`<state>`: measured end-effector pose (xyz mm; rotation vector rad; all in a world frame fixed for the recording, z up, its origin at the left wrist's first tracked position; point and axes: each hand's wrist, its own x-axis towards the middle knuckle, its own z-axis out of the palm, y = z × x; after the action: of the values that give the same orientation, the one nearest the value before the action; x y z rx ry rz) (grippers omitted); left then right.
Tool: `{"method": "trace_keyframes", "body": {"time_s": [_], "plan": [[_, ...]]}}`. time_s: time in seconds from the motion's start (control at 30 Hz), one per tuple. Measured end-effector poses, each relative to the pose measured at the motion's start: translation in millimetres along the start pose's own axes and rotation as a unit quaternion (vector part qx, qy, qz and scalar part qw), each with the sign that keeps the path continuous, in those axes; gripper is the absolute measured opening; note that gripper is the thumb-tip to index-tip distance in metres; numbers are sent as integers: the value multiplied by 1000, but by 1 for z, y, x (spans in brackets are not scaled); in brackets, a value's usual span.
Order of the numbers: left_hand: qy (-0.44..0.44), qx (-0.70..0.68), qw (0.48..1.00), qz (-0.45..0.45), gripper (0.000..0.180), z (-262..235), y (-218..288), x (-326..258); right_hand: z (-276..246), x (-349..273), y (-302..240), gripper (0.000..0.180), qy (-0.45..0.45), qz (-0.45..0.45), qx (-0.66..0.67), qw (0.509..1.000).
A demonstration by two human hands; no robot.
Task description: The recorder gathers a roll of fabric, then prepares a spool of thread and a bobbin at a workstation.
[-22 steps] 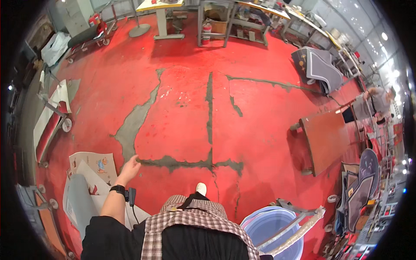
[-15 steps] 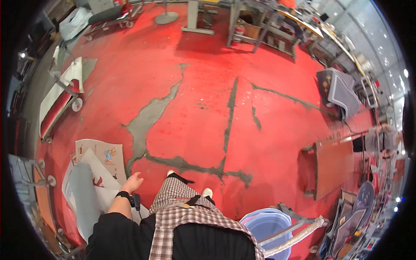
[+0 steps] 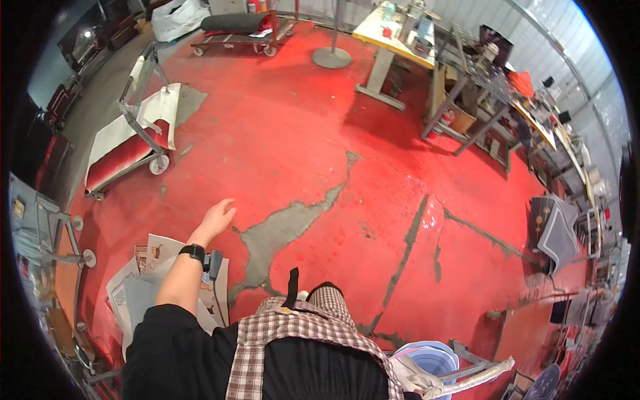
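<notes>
The left hand (image 3: pixel 215 219) swung empty, fingers loosely spread, above the red floor (image 3: pixel 300 153); newspapers (image 3: pixel 150 280) lay at seven o'clock. Walking there called for watching the cracked patches (image 3: pixel 280 230). No right hand showed.

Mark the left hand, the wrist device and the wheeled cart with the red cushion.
left hand (image 3: pixel 217 219), head view, on the back of the open hand.
wrist device (image 3: pixel 195 252), head view, on its black band.
wheeled cart (image 3: pixel 130 150), head view, on the red cushion.
</notes>
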<state>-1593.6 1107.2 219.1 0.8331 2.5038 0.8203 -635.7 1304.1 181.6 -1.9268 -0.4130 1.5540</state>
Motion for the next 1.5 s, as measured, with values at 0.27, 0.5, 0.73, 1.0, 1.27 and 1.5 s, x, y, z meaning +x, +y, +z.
{"method": "trace_keyframes", "body": {"time_s": [0.27,0.5,0.73,1.0,1.27,1.5], "plan": [[-5,-46,999,-27,40,-28,-42,80,288,75,-60,50,-112,16,-43,993],[-4,-106,943,-316,41,-51,-226,10,515,89,-97,50,-182,34,-104,977],[86,-285,860,-415,29,-118,-274,90,701,66,-15,49,-220,62,-107,968],[141,-187,948,-216,29,-289,-311,290,851,-43,39,44,48,-47,-97,993],[195,-246,940,-130,33,-377,-339,380,1040,-178,40,47,109,-139,-116,977],[357,-145,911,-146,37,-464,-413,401,1154,-234,72,38,78,-129,-42,988]]}}
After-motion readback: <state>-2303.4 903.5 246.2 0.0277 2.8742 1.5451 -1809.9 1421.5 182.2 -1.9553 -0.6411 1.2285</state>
